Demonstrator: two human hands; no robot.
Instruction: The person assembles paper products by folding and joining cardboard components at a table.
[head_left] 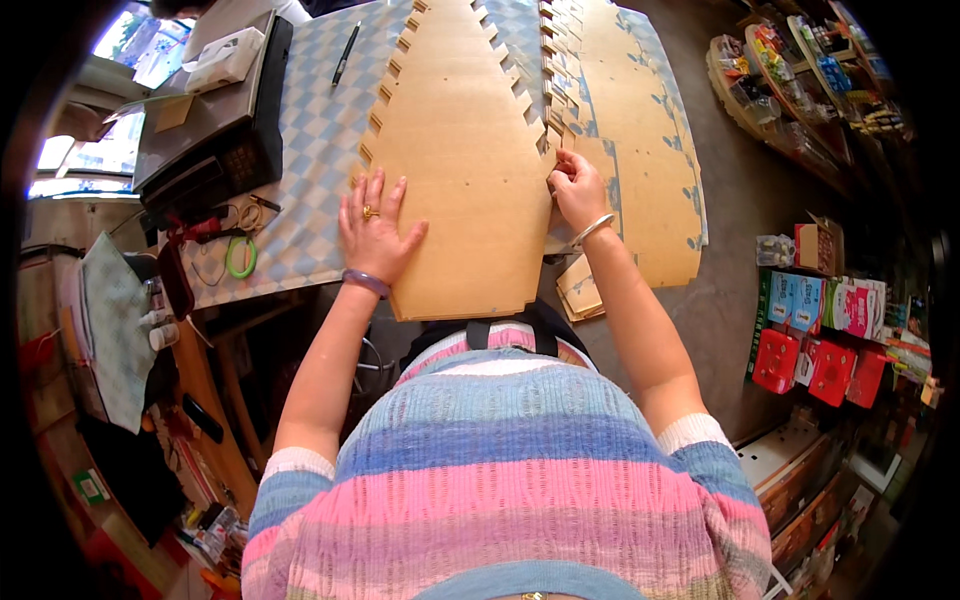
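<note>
A green ring [240, 257] lay on the checked table cover [320, 130], well to the left of the notched cardboard sheet [465, 170]. A black pen [345, 52] lay up and left of that sheet. The left hand [375, 228] was pressed flat, fingers spread, on the sheet's lower left part, clamped on nothing. The sheet was spread on the table in front of the person. The right hand [578, 188] was curled at the sheet's right edge, fingers pinched on the notched edge. More cardboard pieces [640, 150] lay just right of it.
</note>
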